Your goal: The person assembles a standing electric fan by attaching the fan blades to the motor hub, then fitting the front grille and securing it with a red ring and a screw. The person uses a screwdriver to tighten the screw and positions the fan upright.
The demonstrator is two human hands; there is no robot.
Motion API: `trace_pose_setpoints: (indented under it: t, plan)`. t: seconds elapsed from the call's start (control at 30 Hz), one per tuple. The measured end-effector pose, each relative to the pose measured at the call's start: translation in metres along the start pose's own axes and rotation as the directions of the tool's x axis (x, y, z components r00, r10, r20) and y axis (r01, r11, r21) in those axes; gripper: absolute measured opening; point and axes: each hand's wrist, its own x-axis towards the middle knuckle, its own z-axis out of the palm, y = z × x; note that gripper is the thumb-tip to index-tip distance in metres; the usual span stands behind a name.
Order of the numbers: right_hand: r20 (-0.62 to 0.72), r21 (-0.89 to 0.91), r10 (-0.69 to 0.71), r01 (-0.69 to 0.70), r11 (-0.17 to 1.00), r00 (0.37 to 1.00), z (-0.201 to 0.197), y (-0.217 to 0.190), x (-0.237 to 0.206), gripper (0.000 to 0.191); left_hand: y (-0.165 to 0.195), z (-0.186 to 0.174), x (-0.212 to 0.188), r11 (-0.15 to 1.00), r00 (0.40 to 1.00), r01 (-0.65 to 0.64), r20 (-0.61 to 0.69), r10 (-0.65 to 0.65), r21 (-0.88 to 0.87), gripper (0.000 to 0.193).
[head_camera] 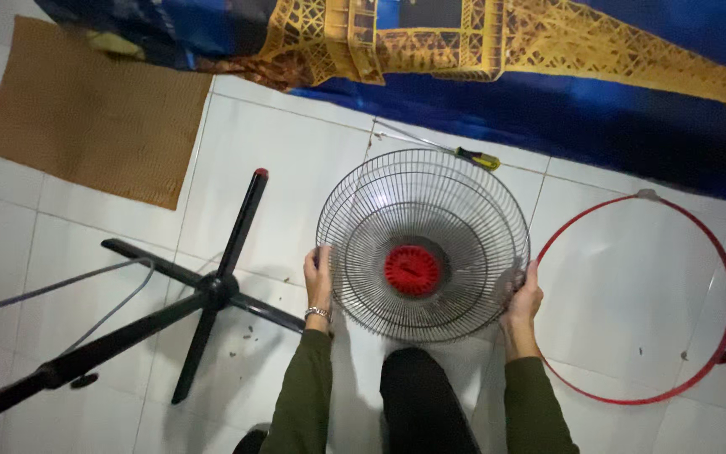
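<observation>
A round wire fan grille (423,210) with a red hub cap (412,270) at its middle is held over the white tiled floor, concave side up. My left hand (318,282) grips its left rim, a bracelet on the wrist. My right hand (523,298) grips its right rim. Both forearms wear dark green sleeves.
A black cross-shaped fan stand (212,290) with its pole lies on the floor at left, with grey cables beside it. A red plastic ring (720,261) lies at right. A screwdriver (464,155) with a yellow-black handle lies behind the grille. A brown mat (94,109) and a blue-and-gold cloth (548,59) are farther back.
</observation>
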Motion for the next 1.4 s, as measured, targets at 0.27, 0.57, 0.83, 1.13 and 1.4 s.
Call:
trace_pose_setpoints:
  t: [0.27, 0.57, 0.83, 1.13, 1.4]
  plan:
    - [0.278, 0.391, -0.086, -0.031, 0.92, 0.957, -0.022, -0.035, -0.028, 0.045, 0.031, -0.056, -0.029, 0.966, 0.961, -0.148, 0.198, 0.191, -0.211, 0.044]
    - [0.523, 0.378, -0.218, 0.005, 0.926, 0.824, -0.053, -0.094, -0.075, 0.039, 0.052, -0.128, -0.133, 0.845, 0.957, -0.192, 0.098, 0.275, -0.499, 0.049]
    - [0.76, 0.226, -0.209, 0.051, 0.973, 0.615, -0.066, -0.111, -0.114, 0.049, 0.024, -0.194, -0.241, 0.693, 0.98, -0.191, -0.17, 0.1, -0.696, 0.05]
    - [0.719, 0.098, -0.067, -0.006, 0.995, 0.691, -0.051, -0.108, -0.184, 0.028, -0.008, -0.243, -0.277, 0.59, 0.953, -0.284, -0.29, 0.087, -0.756, 0.049]
    - [0.401, -0.227, -0.057, 0.159, 0.961, 0.915, -0.104, -0.039, -0.126, 0.031, -0.114, -0.299, -0.23, 0.806, 0.936, -0.237, -0.349, 0.04, -0.542, 0.036]
